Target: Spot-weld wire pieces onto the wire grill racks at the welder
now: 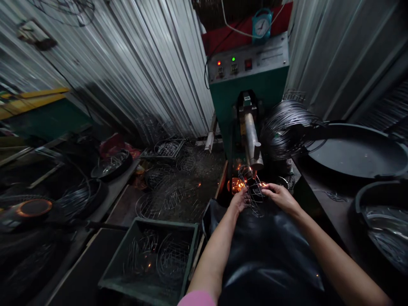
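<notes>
A thin wire frame point(256, 196) with curved wires is held between my two hands, under the metal electrode arm point(251, 136) of a green spot-welding machine point(219, 97). My left hand point(239, 199) grips the frame's left side with closed fingers. On its right side, my right hand point(279, 196) pinches the wire between thumb and fingers. Orange sparks point(237, 185) glow beside my left fingertips, around the electrode tip. A black apron point(267, 255) covers my lap below the frame. The exact shape of the frame is hard to make out in the dim light.
A green crate point(111, 272) with wire pieces stands at lower left. Loose wire frames point(172, 193) lie beyond it. To the right are a wire coil point(287, 129), a large dark round tray point(353, 151) and a black basin point(357, 208) with wires. A blue clock-like dial point(262, 26) sits atop the machine.
</notes>
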`<action>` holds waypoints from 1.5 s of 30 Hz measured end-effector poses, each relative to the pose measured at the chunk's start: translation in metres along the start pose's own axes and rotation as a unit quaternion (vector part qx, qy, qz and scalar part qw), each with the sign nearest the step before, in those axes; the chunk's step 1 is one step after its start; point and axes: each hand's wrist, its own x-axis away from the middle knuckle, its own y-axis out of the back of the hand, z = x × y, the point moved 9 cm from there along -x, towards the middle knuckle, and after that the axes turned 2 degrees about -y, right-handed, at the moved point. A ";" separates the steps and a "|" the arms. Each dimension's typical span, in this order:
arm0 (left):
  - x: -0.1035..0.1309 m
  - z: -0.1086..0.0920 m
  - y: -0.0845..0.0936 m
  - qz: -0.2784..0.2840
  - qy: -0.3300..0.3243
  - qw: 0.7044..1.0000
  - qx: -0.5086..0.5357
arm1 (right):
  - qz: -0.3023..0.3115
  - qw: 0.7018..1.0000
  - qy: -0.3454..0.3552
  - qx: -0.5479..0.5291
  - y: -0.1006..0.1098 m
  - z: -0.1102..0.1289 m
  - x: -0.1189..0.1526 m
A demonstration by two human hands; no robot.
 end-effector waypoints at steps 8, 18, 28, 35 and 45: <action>0.041 -0.044 0.029 -0.092 -0.377 0.840 -0.379 | 0.081 0.991 -0.081 -0.069 -0.013 -0.040 0.035; 0.026 -0.046 -0.019 0.016 -0.476 0.746 -0.466 | 0.022 0.997 -0.036 -0.059 -0.015 -0.024 0.042; 0.018 -0.056 -0.010 -0.038 -0.424 0.838 -0.341 | -0.037 0.999 0.019 0.024 0.004 0.004 0.005; 0.026 -0.050 -0.018 -0.031 -0.423 0.835 -0.349 | -0.014 1.000 -0.002 0.001 0.001 0.003 0.007; 0.030 -0.048 -0.014 -0.053 -0.412 0.840 -0.350 | -0.049 0.997 0.022 0.059 0.009 0.017 0.006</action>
